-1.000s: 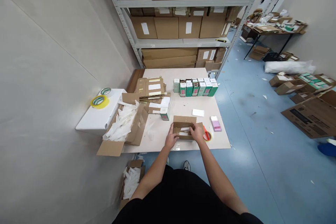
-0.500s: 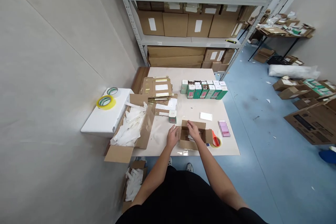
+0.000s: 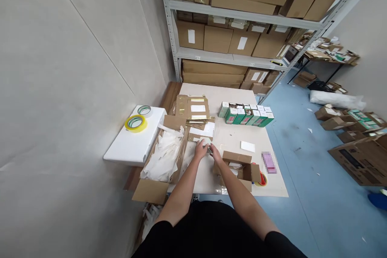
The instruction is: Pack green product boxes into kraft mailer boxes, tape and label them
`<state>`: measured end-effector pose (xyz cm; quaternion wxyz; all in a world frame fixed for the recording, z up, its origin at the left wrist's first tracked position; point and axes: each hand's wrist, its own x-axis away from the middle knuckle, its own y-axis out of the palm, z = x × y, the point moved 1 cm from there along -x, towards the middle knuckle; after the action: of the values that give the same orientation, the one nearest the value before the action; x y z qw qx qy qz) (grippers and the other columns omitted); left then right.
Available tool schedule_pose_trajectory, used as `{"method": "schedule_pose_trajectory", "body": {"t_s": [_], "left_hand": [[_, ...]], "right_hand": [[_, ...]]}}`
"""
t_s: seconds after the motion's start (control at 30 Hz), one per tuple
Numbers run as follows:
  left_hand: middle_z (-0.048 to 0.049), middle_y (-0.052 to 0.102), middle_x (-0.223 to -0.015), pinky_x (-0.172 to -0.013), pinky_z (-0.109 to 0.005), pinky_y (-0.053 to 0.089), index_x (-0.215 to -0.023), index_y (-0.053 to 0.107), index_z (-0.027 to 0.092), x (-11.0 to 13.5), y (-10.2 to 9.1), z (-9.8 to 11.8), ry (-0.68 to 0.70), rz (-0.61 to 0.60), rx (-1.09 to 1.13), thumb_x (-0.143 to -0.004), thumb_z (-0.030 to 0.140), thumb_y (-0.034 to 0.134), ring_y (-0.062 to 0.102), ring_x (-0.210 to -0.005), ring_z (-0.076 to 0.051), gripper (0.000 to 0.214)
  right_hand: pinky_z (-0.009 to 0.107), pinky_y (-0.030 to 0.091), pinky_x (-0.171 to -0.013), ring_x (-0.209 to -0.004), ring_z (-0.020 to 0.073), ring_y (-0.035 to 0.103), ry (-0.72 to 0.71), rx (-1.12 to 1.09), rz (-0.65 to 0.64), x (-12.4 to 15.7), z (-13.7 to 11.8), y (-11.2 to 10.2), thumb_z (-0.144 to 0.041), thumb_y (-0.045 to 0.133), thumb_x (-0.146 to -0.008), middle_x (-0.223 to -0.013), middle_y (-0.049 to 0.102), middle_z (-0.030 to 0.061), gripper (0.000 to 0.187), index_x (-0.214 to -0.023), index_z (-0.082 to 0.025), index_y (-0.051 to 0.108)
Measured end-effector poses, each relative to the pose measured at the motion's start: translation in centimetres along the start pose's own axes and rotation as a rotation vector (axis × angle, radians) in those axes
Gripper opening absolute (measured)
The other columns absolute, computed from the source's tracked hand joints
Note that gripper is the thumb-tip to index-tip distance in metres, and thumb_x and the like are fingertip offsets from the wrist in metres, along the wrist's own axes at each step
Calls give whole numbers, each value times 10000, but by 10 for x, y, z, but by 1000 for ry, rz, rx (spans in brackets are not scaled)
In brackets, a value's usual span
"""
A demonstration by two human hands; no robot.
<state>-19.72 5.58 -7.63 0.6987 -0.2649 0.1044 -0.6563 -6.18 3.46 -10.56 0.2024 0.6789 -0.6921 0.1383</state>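
Between my hands is a small white-and-green box (image 3: 206,141), partly covered by my fingers. My left hand (image 3: 200,150) is closed around its left side. The fingers of my right hand (image 3: 215,153) close on its right side. Just right of my right forearm, an open cardboard box (image 3: 247,172) stands with its flaps out and some white material inside. Behind the small box lie flattened cardboard pieces (image 3: 198,109) with white labels.
Green-and-white boxes (image 3: 246,115) stand in rows at the back right. A large carton of white paper strips (image 3: 165,153) is at left, beside tape rolls (image 3: 136,123). A white card (image 3: 248,146), a pixelated pink item (image 3: 269,163) and a red tape dispenser (image 3: 262,179) lie at right.
Both hands have left the open cardboard box and moved left to the small white-and-green box, taking hold of it. The view has shifted, so the table appears lower and further right.
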Motion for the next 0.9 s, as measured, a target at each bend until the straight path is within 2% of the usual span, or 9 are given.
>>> {"method": "schedule_pose_trajectory", "body": {"t_s": [0.13, 0.23, 0.4, 0.47, 0.57, 0.7, 0.8, 0.9], "left_hand": [[-171, 576, -1439, -1085, -377, 462, -1429, 569, 210, -11, -9, -3, -102, 24, -59, -858, 344, 732, 605, -1283, -296, 609], [-154, 617, -1367, -1022, -368, 488, -1402, 587, 237, -13, -16, -2, -151, 42, -98, -838, 284, 739, 647, -1189, -290, 586], [-119, 668, -1308, -1021, -365, 493, -1311, 655, 247, -7, -30, 3, -97, 99, -50, -815, 216, 728, 648, -1200, -290, 503], [-101, 687, -1288, -1029, -373, 498, -1272, 678, 252, -3, -38, 4, -65, 141, 1, -804, 212, 729, 660, -1178, -283, 473], [-68, 713, -1258, -986, -367, 530, -1257, 687, 259, 2, -54, 5, 8, 173, 116, -803, 235, 730, 695, -1061, -250, 457], [-67, 729, -1220, -895, -333, 567, -1241, 688, 228, 7, -71, 7, 70, 171, 315, -808, 309, 755, 703, -966, -217, 446], [-85, 730, -1192, -880, -319, 574, -1247, 673, 205, 16, -67, 12, 50, 150, 425, -828, 364, 755, 708, -979, -213, 455], [-92, 712, -1255, -963, -347, 560, -1290, 648, 223, 33, -47, 21, 56, 80, 400, -901, 392, 685, 697, -1098, -227, 426]], "right_hand": [[505, 395, -1177, -1484, 270, 470, 33, 6, -30, 2, 10, 16, -616, 447, -959, -1637, 458, 15, 597, -1485, -369, 581], [497, 390, -1174, -1499, 265, 443, 25, 39, -46, 4, 13, 18, -630, 450, -955, -1649, 441, 29, 603, -1466, -347, 603], [459, 373, -1198, -1467, 275, 470, -18, 145, -21, 4, 12, 13, -596, 555, -903, -1559, 562, 43, 545, -1330, -298, 714], [444, 351, -1219, -1432, 285, 510, -35, 204, 37, 2, 9, 9, -550, 605, -871, -1505, 613, 67, 529, -1297, -264, 731], [438, 352, -1221, -1383, 306, 556, -49, 231, 168, 2, 3, 2, -508, 641, -838, -1484, 623, 112, 591, -1343, -206, 694], [432, 416, -1178, -1333, 301, 583, -115, 158, 362, 13, -13, -13, -531, 639, -840, -1488, 619, 102, 676, -1431, -204, 614], [412, 453, -1141, -1286, 297, 601, -231, 115, 382, 32, -29, -30, -550, 613, -868, -1394, 685, 90, 624, -1382, -197, 646], [416, 481, -1106, -1253, 304, 616, -271, 100, 411, 60, -36, -55, -548, 576, -897, -1326, 720, 81, 603, -1378, -192, 645]]}}
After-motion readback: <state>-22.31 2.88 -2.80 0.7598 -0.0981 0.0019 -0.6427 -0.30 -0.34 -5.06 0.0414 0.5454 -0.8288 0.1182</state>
